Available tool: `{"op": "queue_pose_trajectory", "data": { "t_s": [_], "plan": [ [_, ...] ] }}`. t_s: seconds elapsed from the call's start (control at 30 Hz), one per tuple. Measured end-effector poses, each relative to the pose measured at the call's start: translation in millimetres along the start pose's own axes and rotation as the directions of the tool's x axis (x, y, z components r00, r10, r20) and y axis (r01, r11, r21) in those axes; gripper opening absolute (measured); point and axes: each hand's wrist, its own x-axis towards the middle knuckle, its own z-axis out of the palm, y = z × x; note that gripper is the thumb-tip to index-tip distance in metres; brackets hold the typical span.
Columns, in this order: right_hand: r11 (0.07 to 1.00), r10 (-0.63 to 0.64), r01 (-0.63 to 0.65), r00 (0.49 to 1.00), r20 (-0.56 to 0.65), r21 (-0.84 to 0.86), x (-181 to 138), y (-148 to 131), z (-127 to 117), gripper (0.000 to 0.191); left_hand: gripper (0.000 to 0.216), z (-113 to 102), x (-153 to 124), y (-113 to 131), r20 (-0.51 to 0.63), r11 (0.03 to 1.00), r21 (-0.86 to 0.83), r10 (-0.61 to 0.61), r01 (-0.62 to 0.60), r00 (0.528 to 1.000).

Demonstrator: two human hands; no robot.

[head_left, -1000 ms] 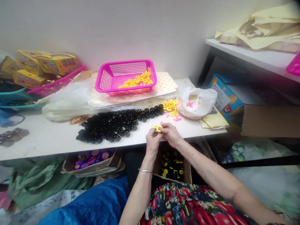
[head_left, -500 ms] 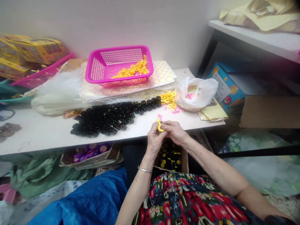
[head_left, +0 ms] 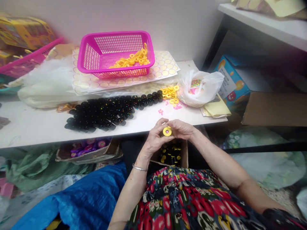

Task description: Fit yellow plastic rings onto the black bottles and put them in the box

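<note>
1. A head-worn camera is looking forward and down over the person's lap [head_left: 187, 201], facing the tabletop [head_left: 33, 126] and the wall [head_left: 182, 22] behind.
2. It is sitting close, framing the left hand [head_left: 154, 140] and right hand [head_left: 183, 129] at centre.

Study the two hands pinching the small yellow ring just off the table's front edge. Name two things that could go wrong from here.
1. The yellow ring is held only by fingertips of the left hand and right hand, past the table edge; a slip would likely drop it into the open box below, among similar pieces.
2. The black pieces stand crowded near that edge; a reaching arm might sweep some off.
</note>
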Motion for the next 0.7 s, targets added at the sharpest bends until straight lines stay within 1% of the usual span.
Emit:
{"op": "queue_pose_trajectory", "data": {
  "t_s": [0.07, 0.13, 0.23, 0.4, 0.47, 0.6, 0.7],
  "plan": [
    [0.995, 0.035, -0.028, 0.997, 0.064, -0.1, -4, -2, -2, 0.039, 0.038, 3, -2, 4, 0.063, 0.997, 0.083, 0.002, -0.007, 0.998],
    [0.981, 0.067, -0.048, 0.993, 0.097, -0.189, -7, -4, -3, 0.037, 0.031, 7, -3, 8, 0.111, 0.989, 0.144, 0.009, -0.025, 0.994],
    [0.96, 0.082, -0.056, 0.993, 0.084, -0.273, -11, -7, -5, 0.037, 0.025, 12, -3, 10, 0.151, 0.977, 0.196, 0.053, -0.082, 0.987],
    [0.929, 0.137, -0.105, 0.988, 0.068, -0.354, -16, -10, -8, 0.042, 0.023, 15, -1, 6, 0.219, 0.952, 0.255, 0.115, -0.17, 0.969],
    [0.917, 0.154, -0.113, 0.985, 0.078, -0.382, -18, -11, -9, 0.042, 0.023, 15, -1, 5, 0.245, 0.948, 0.273, 0.096, -0.164, 0.965],
    [0.908, 0.152, -0.103, 0.984, 0.089, -0.406, -20, -12, -13, 0.042, 0.024, 16, 0, 8, 0.257, 0.951, 0.292, 0.029, -0.106, 0.966],
    [0.891, 0.167, -0.12, 0.984, 0.07, -0.438, -19, -11, -14, 0.04, 0.021, 18, 1, 9, 0.27, 0.956, 0.276, 0.024, -0.102, 0.963]
  ]
}}
